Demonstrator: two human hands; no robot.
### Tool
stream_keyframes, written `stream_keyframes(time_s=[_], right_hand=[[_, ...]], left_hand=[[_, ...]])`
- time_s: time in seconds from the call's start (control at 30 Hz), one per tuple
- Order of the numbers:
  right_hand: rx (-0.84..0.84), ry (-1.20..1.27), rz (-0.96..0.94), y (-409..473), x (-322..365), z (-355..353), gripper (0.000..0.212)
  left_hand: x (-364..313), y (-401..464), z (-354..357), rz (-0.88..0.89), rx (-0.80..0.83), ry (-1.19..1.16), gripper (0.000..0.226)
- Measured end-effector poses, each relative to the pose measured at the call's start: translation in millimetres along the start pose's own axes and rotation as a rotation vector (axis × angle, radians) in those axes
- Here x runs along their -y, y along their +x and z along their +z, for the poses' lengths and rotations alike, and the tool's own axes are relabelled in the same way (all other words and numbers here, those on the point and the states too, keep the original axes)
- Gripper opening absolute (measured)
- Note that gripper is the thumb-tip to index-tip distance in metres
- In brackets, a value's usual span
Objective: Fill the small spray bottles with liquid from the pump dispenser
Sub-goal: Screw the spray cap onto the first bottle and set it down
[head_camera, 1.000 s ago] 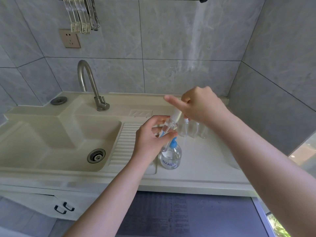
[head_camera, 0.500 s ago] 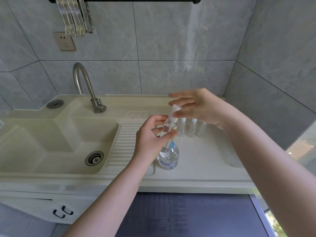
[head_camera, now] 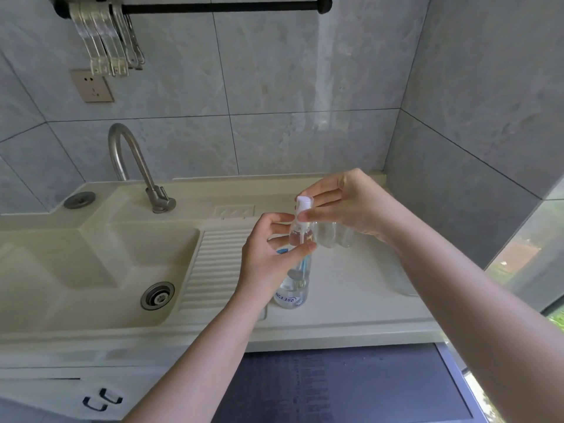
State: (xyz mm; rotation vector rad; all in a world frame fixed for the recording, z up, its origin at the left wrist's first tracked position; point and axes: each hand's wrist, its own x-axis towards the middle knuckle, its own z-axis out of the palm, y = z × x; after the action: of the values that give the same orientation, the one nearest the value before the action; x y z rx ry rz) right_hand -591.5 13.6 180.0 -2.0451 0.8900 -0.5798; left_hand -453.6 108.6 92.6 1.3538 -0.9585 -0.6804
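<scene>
Fingers of the left hand (head_camera: 268, 254) curl round a small clear spray bottle (head_camera: 300, 232), upright above the counter (head_camera: 351, 288); right hand (head_camera: 345, 206) pinches its white spray head (head_camera: 303, 204). Beneath stands the pump dispenser (head_camera: 294, 285), part full of clear liquid. More small bottles (head_camera: 331, 235) wait behind. Sink basin (head_camera: 100, 270) lies left.

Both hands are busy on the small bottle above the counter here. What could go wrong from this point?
The left hand holds the spray bottle only by its fingertips while the right hand works the white spray head; it could slip. It sits right above the pump dispenser, so a drop could topple that. Liquid may spill onto the counter.
</scene>
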Motion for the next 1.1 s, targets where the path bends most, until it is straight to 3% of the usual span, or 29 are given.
stream_keyframes(time_s=[0.2, 0.37, 0.5, 0.63, 0.73, 0.93, 1.0, 1.1], right_hand=[[-0.128, -0.009, -0.037, -4, -12, -9, 0.024], [-0.319, 0.003, -0.003, -3, -24, -22, 0.030], [-0.400, -0.002, -0.005, -2, -35, -36, 0.031], [-0.336, 0.085, 0.063, -1, -57, -48, 0.045], [-0.232, -0.002, 0.179, -4, -86, -53, 0.063], [-0.217, 0.001, 0.278, -6, -142, -48, 0.024], [-0.242, 0.009, 0.299, -2, -159, -50, 0.025], [-0.286, 0.023, 0.334, 10, -183, -59, 0.034]], left_hand=[[3, 6, 16, 0.013, 0.075, -0.005, 0.041], [17, 22, 34, 0.003, 0.157, 0.207, 0.053], [26, 36, 57, 0.000, 0.244, 0.267, 0.035], [33, 48, 83, 0.015, 0.281, 0.315, 0.024], [44, 51, 103, -0.001, 0.304, 0.319, 0.031], [73, 60, 137, -0.055, 0.368, 0.304, 0.028], [83, 69, 148, -0.077, 0.386, 0.313, 0.033], [95, 84, 163, -0.130, 0.438, 0.319, 0.059]])
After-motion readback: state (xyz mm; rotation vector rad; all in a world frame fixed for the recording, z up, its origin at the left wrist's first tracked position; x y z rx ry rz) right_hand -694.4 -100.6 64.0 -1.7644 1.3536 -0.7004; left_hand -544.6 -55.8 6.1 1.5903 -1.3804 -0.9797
